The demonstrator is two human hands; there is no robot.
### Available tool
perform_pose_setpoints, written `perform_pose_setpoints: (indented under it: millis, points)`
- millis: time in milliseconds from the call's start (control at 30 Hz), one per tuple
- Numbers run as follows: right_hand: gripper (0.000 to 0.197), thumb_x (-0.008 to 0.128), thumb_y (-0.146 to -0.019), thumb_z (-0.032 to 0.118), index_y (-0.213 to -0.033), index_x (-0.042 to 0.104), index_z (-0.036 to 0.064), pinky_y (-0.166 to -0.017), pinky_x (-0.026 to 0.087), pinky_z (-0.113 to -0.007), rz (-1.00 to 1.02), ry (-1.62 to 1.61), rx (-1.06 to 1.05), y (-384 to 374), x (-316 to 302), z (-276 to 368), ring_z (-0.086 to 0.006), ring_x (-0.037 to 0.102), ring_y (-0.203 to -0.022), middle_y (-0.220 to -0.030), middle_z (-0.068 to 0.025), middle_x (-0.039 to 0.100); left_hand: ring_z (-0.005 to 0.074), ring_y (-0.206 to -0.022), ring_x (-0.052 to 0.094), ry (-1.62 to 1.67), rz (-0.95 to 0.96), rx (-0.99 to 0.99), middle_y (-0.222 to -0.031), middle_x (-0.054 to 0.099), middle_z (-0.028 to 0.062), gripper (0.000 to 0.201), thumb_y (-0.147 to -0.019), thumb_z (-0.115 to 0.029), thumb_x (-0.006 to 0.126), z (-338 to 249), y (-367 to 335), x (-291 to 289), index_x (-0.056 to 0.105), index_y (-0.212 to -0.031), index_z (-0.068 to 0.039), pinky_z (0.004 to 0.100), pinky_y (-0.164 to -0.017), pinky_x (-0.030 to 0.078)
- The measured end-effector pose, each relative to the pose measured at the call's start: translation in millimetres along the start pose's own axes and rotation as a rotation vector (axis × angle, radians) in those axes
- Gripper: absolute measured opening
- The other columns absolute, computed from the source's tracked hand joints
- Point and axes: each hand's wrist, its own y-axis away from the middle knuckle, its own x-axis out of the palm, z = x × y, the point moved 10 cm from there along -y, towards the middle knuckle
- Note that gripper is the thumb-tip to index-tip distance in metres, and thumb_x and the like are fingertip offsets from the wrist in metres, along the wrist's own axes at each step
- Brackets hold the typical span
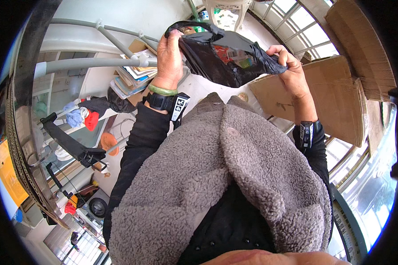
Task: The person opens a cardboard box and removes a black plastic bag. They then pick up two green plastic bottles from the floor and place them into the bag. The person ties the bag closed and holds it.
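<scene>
A thin black plastic bag (234,73) is stretched between my two hands at the top middle, its mouth spread wide. My left hand (169,59) grips the bag's left side, with a handle loop rising above the fingers. At the right side, my right hand (289,68) pinches the other edge in its closed fingers. Red and green things (234,56) show through the gap in the bag; whether they lie inside it or beyond it I cannot tell.
Grey pipe railings (97,63) run along the left, beside a stack of papers and books (130,79). Large flattened cardboard (318,95) leans at the right near the windows. A white carved stand (229,13) is at the far end, above the pale floor.
</scene>
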Motion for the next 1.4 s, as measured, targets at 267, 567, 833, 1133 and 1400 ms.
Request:
perform_pose_setpoints:
  millis: [267,567,833,1133,1400]
  points:
    - [0.034,0.047,-0.072,-0.022,-0.070,0.041,0.0120,-0.093,0.040,-0.026,-0.177,-0.232,0.101,11,-23,-35,-0.0131,0.051,-0.107,-0.117,-0.0055,0.054,0.0258,-0.115,0.054,0.153,0.178,0.013,-0.115,0.060,0.0116,0.016,-0.098,-0.027,0.052,3,13,-2,0.058,-0.099,-0.012,0.0429,-0.100,0.042]
    - [0.035,0.047,-0.064,-0.020,-0.072,0.035,0.0122,-0.093,0.036,-0.024,-0.145,-0.040,0.267,24,-21,-63,-0.0139,0.050,-0.105,-0.113,-0.0042,0.056,0.0134,-0.108,0.051,-0.077,0.142,-0.131,-0.110,0.059,0.0041,0.012,-0.088,-0.005,0.058,46,58,-43,0.049,-0.087,-0.013,0.0310,-0.095,0.042]
    - [0.038,0.059,-0.065,-0.019,-0.073,0.033,0.0081,-0.088,0.038,-0.022,0.220,0.527,0.184,18,5,-74,-0.0133,0.050,-0.097,-0.099,-0.0039,0.054,0.0126,-0.083,0.053,-0.111,-0.209,-0.260,-0.087,0.052,-0.0033,0.025,-0.091,-0.040,0.065,78,100,-102,0.053,-0.090,-0.018,0.0312,-0.083,0.046]
    - [0.028,0.065,-0.063,-0.012,-0.078,0.046,0.0024,-0.075,0.047,-0.037,0.407,1.247,0.000,5,-4,-99,-0.0369,0.056,-0.088,-0.102,-0.0139,0.054,0.0097,-0.061,0.052,0.363,-0.188,-0.458,-0.072,0.052,-0.0021,0.049,-0.093,-0.038,0.061,95,128,-75,0.049,-0.129,-0.007,0.0388,-0.081,0.053]
    - [0.019,0.058,-0.070,-0.014,-0.081,0.053,0.0010,-0.078,0.049,-0.034,0.194,0.974,0.063,-3,-44,-133,-0.0268,0.059,-0.089,-0.099,-0.0118,0.057,0.0090,-0.061,0.047,0.244,0.059,-0.534,-0.077,0.049,0.0014,0.054,-0.097,-0.020,0.032,76,127,-48,0.027,-0.150,-0.021,0.0412,-0.069,0.058]
